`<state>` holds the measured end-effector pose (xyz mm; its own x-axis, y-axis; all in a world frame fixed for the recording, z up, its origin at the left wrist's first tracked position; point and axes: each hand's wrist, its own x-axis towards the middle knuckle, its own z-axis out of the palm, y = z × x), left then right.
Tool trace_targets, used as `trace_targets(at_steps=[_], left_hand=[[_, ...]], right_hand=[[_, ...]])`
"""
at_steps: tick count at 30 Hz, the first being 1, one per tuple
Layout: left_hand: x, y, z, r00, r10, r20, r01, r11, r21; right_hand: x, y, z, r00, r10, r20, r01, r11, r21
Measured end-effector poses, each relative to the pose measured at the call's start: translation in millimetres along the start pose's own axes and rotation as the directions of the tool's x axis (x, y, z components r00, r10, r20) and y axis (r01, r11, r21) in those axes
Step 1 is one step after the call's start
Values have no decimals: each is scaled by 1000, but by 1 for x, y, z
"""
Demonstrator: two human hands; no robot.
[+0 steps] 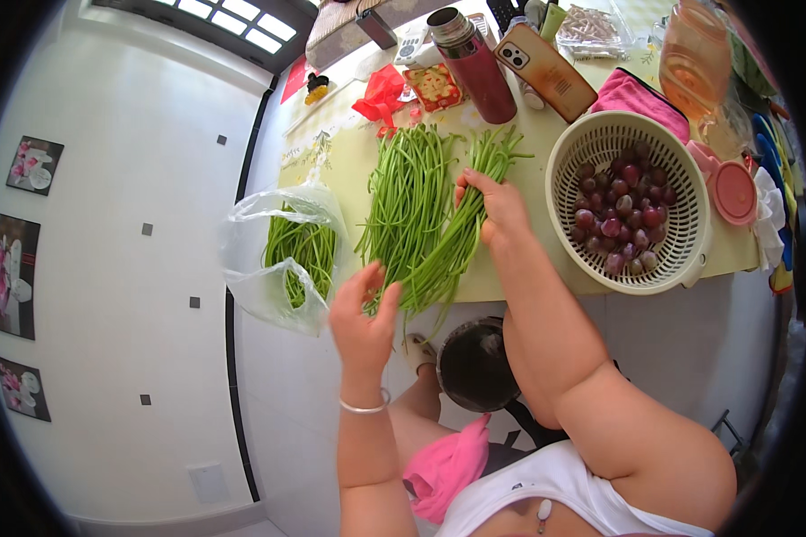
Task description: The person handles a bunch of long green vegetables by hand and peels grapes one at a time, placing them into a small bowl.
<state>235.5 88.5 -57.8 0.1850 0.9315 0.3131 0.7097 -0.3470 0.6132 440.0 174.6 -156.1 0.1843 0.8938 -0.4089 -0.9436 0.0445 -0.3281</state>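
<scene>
My right hand (501, 211) is closed around a bundle of long thin green vegetable stems (457, 246), whose lower ends fan out past the table's near edge. Beside that bundle, on the left, lies a larger pile of the same stems (409, 183) on the table. My left hand (364, 309), a silver bangle on its wrist, is raised near the stems' lower ends. Its thumb and fingers are apart with nothing between them. Further left, a clear plastic bag (242, 259) holds more green stems (306, 251).
A cream colander (564, 206) of grapes (622, 215) stands on the right. Behind the stems are a dark red thermos (476, 76), a phone (546, 72), red plastic (382, 94) and a pink cloth pouch (640, 98). A dark round bucket (475, 367) sits below the table's edge.
</scene>
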Motion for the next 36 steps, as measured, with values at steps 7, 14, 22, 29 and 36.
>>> trace_targets(at_steps=[7, 14, 22, 29, 36], left_hand=[[53, 56, 55, 923, 278, 266, -345, 906, 247], [83, 59, 35, 929, -188, 318, 207, 978, -26], [106, 68, 17, 944, -143, 296, 180, 979, -100], [111, 82, 15, 952, -83, 294, 111, 991, -80], [109, 57, 35, 833, 18, 553, -251, 903, 348]], right_hand=[[-10, 3, 6, 989, -15, 144, 9, 999, 43], [-3, 4, 9, 978, 159, 133, -185, 960, 212], [-10, 9, 16, 940, 239, 243, -300, 919, 257], [-5, 9, 13, 902, 253, 350, -367, 875, 315], [9, 19, 4, 947, 186, 264, -254, 933, 253]])
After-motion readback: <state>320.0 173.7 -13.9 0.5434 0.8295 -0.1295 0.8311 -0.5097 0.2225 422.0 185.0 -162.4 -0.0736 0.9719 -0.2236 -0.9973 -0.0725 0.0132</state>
